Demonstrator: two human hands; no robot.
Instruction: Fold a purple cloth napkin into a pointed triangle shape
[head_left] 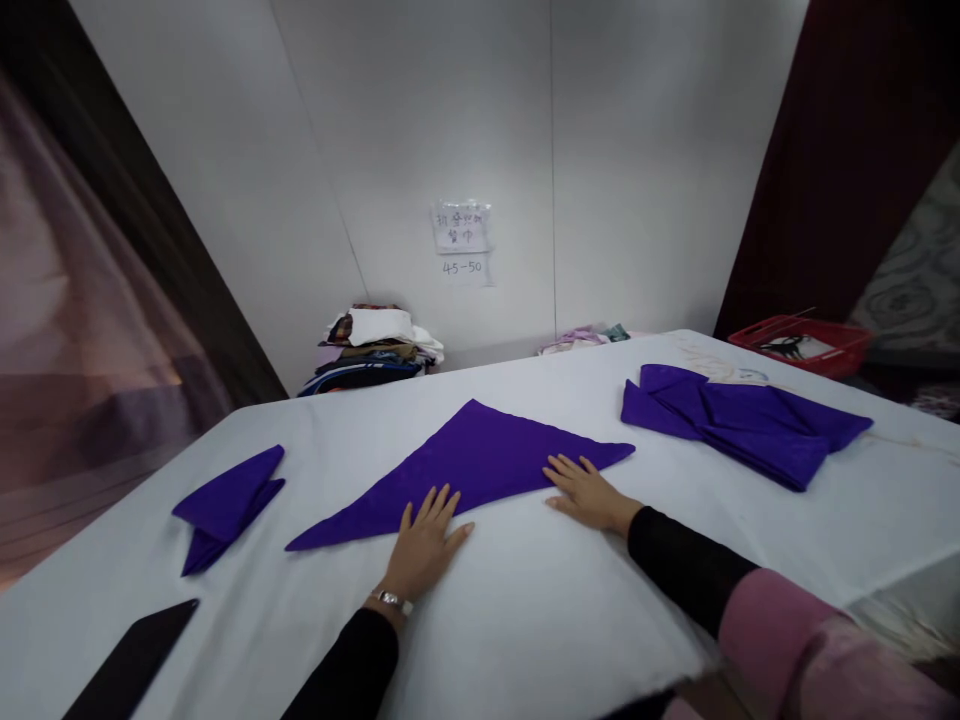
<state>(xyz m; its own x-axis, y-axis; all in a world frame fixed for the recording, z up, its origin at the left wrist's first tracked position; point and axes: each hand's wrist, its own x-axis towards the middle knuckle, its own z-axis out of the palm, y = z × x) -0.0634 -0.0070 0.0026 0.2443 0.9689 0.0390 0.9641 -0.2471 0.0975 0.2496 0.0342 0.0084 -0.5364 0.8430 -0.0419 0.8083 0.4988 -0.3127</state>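
A purple cloth napkin (480, 460) lies flat in a triangle on the white-covered table (517, 620), its long edge towards me. My left hand (424, 540) rests open with its fingertips on that near edge, left of the middle. Farther right, my right hand (589, 492) lies flat and open across the same edge, near the right corner. Neither hand grips the cloth. To the left sits a folded purple napkin (231, 505) with several points. At the right is a heap of more purple cloths (750, 415), partly folded and overlapping.
A dark flat object (135, 665) lies at the table's near left. Behind the far edge are a stack of folded clothes (375, 350) and some lighter fabrics (577, 338). A red basket (806, 343) stands beyond the right side. Paper notes (463, 240) hang on the white wall.
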